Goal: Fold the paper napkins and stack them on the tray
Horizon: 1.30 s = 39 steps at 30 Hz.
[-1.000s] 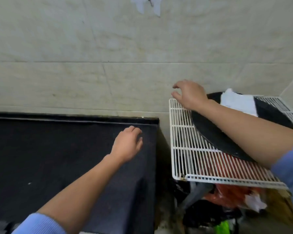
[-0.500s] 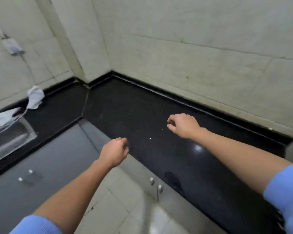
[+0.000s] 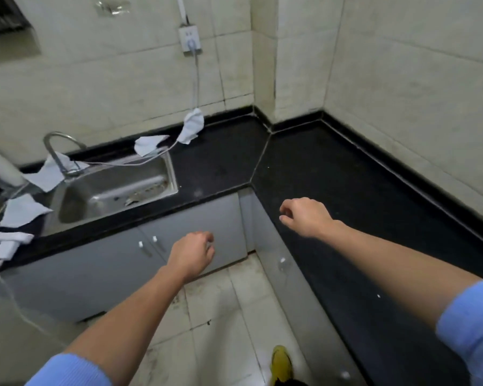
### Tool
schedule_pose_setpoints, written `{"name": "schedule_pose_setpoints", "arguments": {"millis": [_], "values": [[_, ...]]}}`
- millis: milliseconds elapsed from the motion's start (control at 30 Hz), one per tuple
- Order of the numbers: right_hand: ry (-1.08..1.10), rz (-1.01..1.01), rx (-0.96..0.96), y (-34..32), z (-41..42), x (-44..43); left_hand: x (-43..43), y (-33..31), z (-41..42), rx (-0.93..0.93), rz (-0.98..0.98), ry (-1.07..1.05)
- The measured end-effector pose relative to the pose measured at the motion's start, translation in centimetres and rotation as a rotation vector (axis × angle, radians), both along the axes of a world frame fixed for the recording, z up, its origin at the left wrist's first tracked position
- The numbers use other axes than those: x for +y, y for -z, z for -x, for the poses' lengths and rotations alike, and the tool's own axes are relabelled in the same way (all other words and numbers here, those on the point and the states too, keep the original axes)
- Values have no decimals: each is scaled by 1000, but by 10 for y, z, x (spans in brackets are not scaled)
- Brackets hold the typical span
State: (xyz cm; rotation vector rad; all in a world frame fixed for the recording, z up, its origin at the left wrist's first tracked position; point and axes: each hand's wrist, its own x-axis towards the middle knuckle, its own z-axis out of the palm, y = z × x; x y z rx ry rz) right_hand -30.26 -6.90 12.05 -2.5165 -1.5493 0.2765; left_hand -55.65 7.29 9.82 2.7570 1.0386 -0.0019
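black l-shaped countertop (image 3: 332, 176), steel sink (image 3: 115, 190) set in; crumpled paper napkins (image 3: 23, 210), white charger (image 3: 4, 250) lying round sink

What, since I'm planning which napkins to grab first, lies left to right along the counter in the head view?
Folded napkin → faucet → middle napkin → draped napkin → right hand.

Both bare forearms reach forward out of blue sleeves. The left hand (image 3: 191, 254) hangs lower, fingers loosely curled and holding nothing. The right hand (image 3: 307, 215) is higher, knuckles up, fingers loosely curled too.
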Motion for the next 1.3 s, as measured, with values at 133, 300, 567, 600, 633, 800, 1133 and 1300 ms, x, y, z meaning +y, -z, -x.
{"name": "schedule_pose_setpoints", "arguments": {"millis": [133, 300, 567, 600, 633, 800, 1133, 1300], "values": [[-73, 24, 5, 0, -29, 89, 60, -8, -16, -34, 32, -122], [-195, 42, 13, 2, -35, 193, 121, -9, -11, -33, 77, -256], [-298, 96, 26, 26, -27, 348, 249, 6, -1, -29, 57, -316], [-287, 106, 29, 28, -28, 365, 269, 5, -3, -43, 63, -317], [-271, 116, 33, 28, -30, 383, 289, 5, -6, -59, 75, -314], [-168, 110, 31, 21, -48, 458, 379, -3, -27, -68, 88, -260], [-78, 157, 18, 35, -136, 602, 479, 26, -82, -28, 178, -256], [-39, 54, 68, 54, -191, 694, 509, 41, -96, 20, 238, -364]]}}
